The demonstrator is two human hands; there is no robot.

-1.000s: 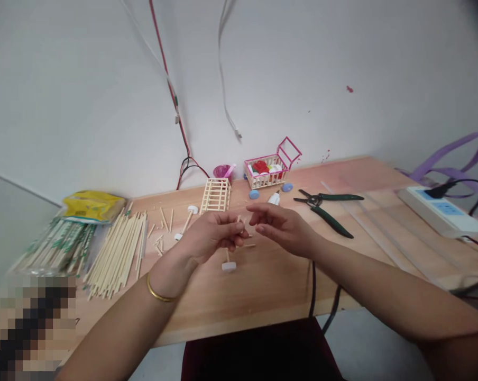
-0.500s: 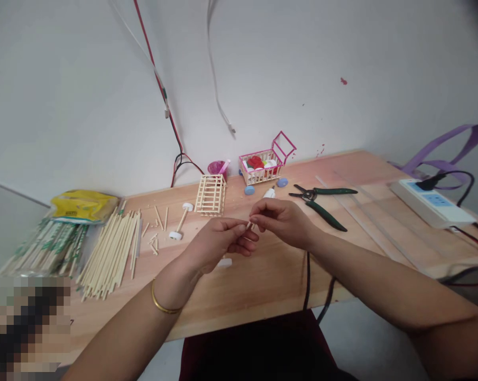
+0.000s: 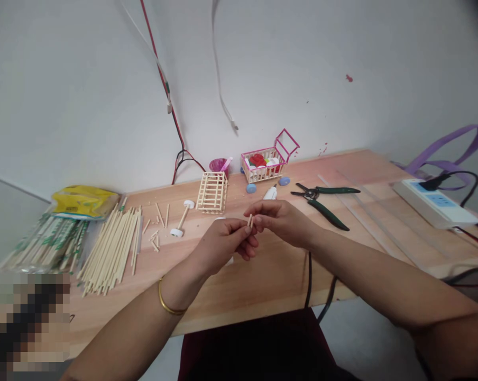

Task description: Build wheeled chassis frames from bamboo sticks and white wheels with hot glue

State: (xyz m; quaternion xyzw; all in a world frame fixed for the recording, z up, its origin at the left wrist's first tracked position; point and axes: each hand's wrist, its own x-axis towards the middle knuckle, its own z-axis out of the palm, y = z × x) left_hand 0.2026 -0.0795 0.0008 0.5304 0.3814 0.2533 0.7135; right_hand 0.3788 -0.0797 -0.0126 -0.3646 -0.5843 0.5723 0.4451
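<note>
Short pale wooden sticks (image 3: 250, 220) stand between the fingertips of my two hands, over the middle of the table. My left hand (image 3: 229, 238), with a gold bangle at the wrist, pinches them from the left. The thumb and forefinger of my right hand (image 3: 278, 221) close on them from the right. Just beyond my right hand lies a white glue gun (image 3: 270, 192), its body partly hidden. A small stick frame (image 3: 212, 192) stands behind my left hand, and beside it lies a stick axle with white wheels (image 3: 182, 218).
Long sticks (image 3: 110, 251), short cut pieces (image 3: 155, 241) and a yellow packet (image 3: 84, 202) lie left. A pink-trimmed stick cart (image 3: 263, 164) and purple cup (image 3: 220, 166) stand by the wall. Green-handled pliers (image 3: 326, 203) and a power strip (image 3: 437, 203) lie right.
The sticks between my fingers now point more upright, and two ends show side by side. My hands stay close together. The view has shifted slightly.
</note>
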